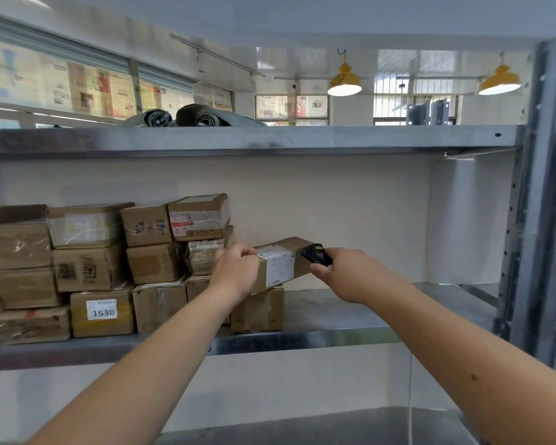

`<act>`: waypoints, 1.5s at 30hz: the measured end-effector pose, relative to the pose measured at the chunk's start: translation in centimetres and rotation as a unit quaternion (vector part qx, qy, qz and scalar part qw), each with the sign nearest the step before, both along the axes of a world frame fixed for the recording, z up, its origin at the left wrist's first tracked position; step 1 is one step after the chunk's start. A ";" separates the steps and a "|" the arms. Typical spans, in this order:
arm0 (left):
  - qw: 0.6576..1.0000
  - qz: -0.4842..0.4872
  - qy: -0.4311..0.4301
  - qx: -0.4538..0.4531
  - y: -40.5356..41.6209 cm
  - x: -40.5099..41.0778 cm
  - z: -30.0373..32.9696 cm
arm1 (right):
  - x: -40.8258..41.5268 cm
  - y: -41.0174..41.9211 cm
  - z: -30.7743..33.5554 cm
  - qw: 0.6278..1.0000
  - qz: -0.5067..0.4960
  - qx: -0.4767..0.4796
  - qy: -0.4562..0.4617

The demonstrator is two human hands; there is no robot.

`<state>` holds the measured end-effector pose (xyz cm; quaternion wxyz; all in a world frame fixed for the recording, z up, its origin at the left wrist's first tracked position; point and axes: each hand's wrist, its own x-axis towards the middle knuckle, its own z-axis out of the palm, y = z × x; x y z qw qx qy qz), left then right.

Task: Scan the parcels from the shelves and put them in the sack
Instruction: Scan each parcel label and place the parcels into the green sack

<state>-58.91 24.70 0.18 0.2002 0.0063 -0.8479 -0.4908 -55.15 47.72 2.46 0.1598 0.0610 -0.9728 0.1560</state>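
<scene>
My left hand [236, 270] grips the left end of a brown cardboard parcel [284, 263] with a white label, tilted and resting on another box [258, 311] on the middle shelf [350, 329]. My right hand [341, 271] holds a small black scanner [316, 254] right beside the parcel's right end, pointing at it. Stacks of several other cardboard parcels [90, 268] fill the left part of the shelf. No sack is in view.
The right part of the middle shelf holds nothing. Rolled dark bags [203, 116] lie on the top shelf [238, 138]. A grey metal upright [540, 200] stands at the right. A lower shelf surface [334, 425] lies below my arms.
</scene>
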 end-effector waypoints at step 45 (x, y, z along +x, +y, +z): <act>0.935 -0.155 0.264 -0.179 -4.1 0.4 -3.2 | 10.6 -3.5 -2.2 0.995 0.035 0.054 -0.075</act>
